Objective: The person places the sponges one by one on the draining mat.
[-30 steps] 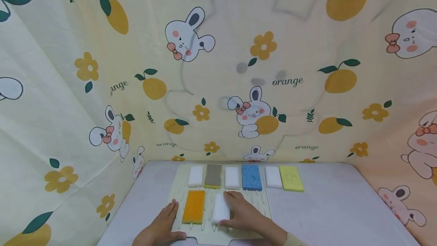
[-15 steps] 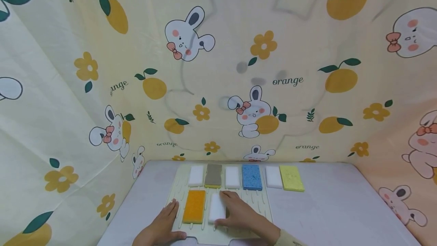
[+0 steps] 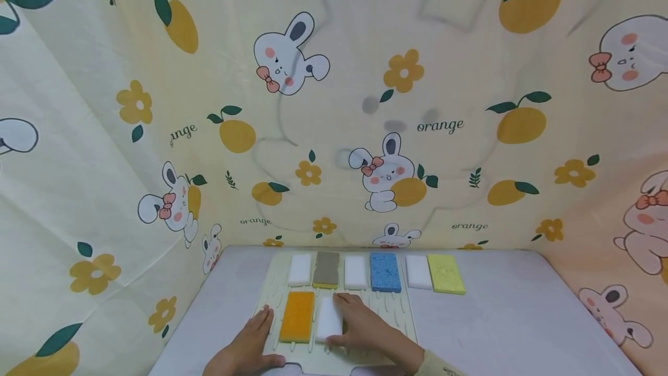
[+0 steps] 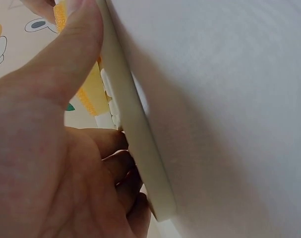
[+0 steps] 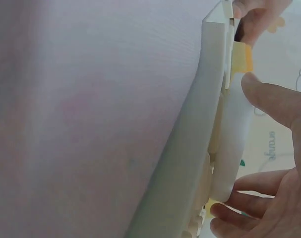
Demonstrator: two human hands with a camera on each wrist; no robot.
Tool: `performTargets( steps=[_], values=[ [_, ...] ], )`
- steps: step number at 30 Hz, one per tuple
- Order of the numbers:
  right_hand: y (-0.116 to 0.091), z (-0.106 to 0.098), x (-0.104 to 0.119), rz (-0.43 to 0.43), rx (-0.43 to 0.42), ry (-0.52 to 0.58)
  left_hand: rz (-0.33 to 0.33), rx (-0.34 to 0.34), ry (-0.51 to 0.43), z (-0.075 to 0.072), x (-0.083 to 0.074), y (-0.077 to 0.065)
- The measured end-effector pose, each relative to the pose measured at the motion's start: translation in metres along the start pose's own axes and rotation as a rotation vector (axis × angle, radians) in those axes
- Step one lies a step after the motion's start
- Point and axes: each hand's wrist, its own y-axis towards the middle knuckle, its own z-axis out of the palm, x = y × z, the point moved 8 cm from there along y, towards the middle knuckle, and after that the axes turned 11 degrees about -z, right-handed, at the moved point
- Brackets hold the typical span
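My right hand (image 3: 367,325) pinches a white sponge (image 3: 327,318) lengthwise, the thumb at its near end and the fingers at its far end. In the right wrist view the white sponge (image 5: 234,141) lies close over a cream ridged board (image 5: 212,59). Just left of it on the board (image 3: 334,358) lies an orange sponge (image 3: 297,317) with a yellow underside. My left hand (image 3: 244,341) rests against the board's left front corner, fingers extended along the side and thumb at the front edge; in the left wrist view the fingers (image 4: 121,166) touch the board's edge.
Along the board's back stand a white sponge (image 3: 300,270), a grey-topped sponge (image 3: 326,270), another white sponge (image 3: 355,272) and a blue sponge (image 3: 385,272). On the table to the right lie a white sponge (image 3: 418,272) and a yellow sponge (image 3: 446,274). A printed curtain (image 3: 334,132) surrounds the table.
My right hand has slid the white sponge leftward over the board, up beside the orange sponge. My left hand stays where it was.
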Motion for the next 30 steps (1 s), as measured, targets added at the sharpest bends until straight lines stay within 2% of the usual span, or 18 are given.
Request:
performTargets(
  steps=[7,17,25,30],
  values=[
    [0.001,0.000,0.001,-0.006,0.017,0.013,0.031,-0.025,0.004,-0.001,-0.001,0.000],
    [-0.002,0.000,0.003,-0.066,0.021,0.008,0.011,-0.004,0.004,0.001,0.002,0.002],
    [-0.016,-0.020,0.006,-0.135,-0.051,-0.011,0.027,-0.020,0.014,-0.003,-0.003,-0.002],
    [-0.026,-0.031,0.000,-0.145,-0.083,0.008,0.007,-0.003,0.019,0.000,-0.001,-0.001]
  ],
)
